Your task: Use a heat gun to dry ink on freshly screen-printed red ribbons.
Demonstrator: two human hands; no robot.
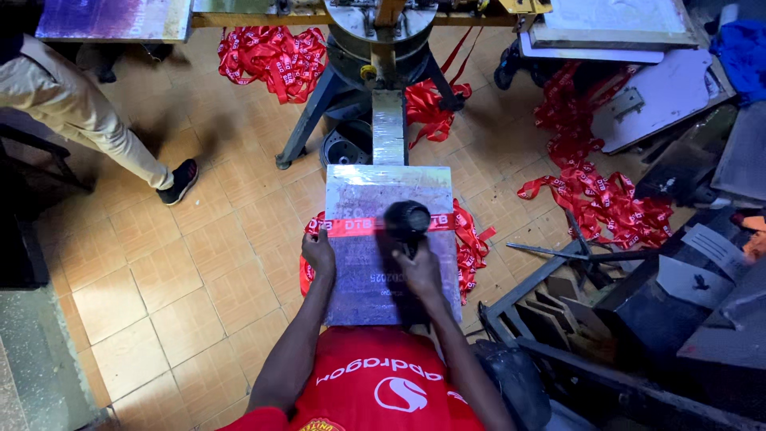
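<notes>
A grey printing pallet (375, 279) juts out from a metal press stand. A red ribbon with white print (355, 227) lies stretched across it. My left hand (318, 252) rests on the pallet's left edge, its fingers pressing the ribbon down. My right hand (420, 271) grips a black heat gun (407, 221), whose round head points down over the ribbon's right part. Loose loops of the same ribbon (472, 243) hang off the pallet's right side.
Piles of red ribbon (271, 54) (606, 203) lie on the tan tiled floor. The press stand (375, 56) is ahead. Another person's leg and black shoe (177, 182) are at the left. Dark metal frames and boards (638, 303) crowd the right.
</notes>
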